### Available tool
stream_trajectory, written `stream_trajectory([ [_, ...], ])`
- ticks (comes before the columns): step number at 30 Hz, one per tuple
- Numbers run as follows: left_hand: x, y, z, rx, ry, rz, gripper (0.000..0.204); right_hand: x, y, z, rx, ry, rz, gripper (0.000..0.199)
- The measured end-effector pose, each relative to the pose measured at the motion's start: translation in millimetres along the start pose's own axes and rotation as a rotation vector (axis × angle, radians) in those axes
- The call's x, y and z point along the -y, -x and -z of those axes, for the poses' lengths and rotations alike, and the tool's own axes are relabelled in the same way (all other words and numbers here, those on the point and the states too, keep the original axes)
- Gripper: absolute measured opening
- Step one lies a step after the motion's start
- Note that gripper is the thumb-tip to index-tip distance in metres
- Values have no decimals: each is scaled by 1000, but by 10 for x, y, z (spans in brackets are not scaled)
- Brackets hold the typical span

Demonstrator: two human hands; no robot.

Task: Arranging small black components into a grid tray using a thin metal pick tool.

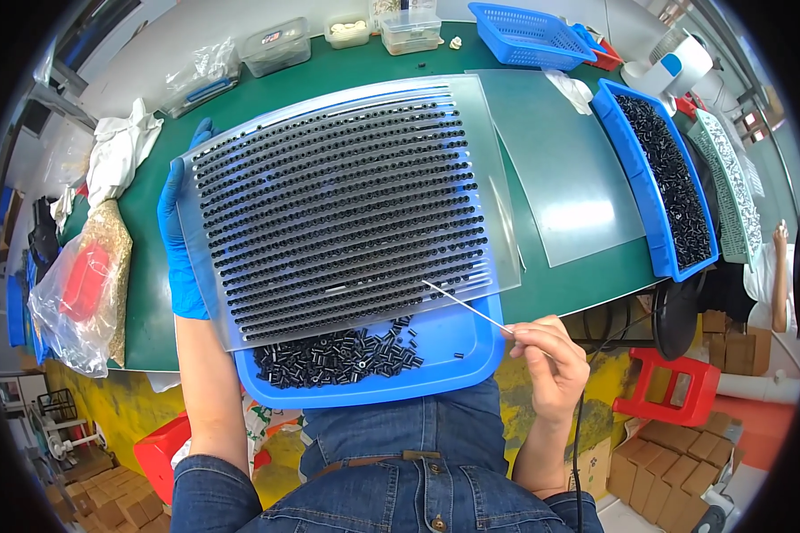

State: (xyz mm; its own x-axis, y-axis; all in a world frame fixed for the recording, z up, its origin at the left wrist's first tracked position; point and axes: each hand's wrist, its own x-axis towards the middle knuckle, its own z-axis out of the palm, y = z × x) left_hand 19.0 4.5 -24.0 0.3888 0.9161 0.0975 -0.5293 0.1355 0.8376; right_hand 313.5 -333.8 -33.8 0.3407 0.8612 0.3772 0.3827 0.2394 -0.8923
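My left hand [180, 249], in a blue glove, grips the left edge of a clear plastic panel [496, 186]. The panel is tilted over the table's near edge, with many rows of short black tubes [338, 191] set in it. A few slots near its lower right edge show light gaps. My bare right hand [551, 362] pinches a thin metal rod [468, 306], whose tip lies at the panel's lower right rows. Under the panel, a blue basin [471, 366] rests at my lap, holding a heap of loose black tubes [329, 357].
Right of the panel lies a second clear sheet [578, 182]. Beyond it stand a blue tray [704, 253] of black tubes and a pale green basket [729, 191]. Plastic boxes [276, 49] and a blue basket [529, 35] line the back. At left lies a bag [76, 293].
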Motion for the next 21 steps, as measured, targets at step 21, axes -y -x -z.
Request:
stream_trajectory([
  [21,20,-26,60,-1,-5,-9,80,-93,88,273,-169,-99,-37,18],
])
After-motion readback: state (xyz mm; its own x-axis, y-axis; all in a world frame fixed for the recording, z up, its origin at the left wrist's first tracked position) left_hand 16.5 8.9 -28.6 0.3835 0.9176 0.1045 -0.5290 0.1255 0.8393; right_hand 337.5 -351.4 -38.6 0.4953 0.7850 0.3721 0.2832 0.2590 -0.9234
